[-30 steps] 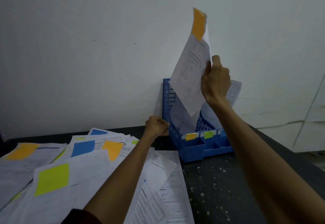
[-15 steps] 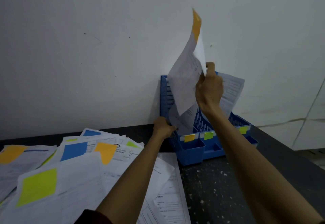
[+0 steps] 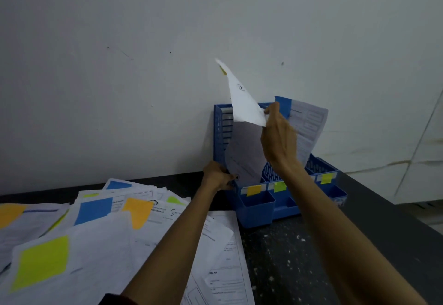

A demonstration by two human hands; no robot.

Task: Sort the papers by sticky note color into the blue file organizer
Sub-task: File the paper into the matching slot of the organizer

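Bent sheet [image 3: 244, 103] pinched in right hand [image 3: 279, 137] over blue file organizer [image 3: 256, 211], left hand [image 3: 217, 176] gripping its left wall.

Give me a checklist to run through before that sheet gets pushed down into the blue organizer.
1. Right hand grips the sheet: ok.
2. Left hand holds the blue file organizer steady: ok.
3. Sheet's lower end is inside the leftmost slot, behind the orange label: ok, as far as it shows.
4. Sheet is straight: not ok, its top folds over.
5. Sticky note matches that label: cannot tell, only a sliver shows.
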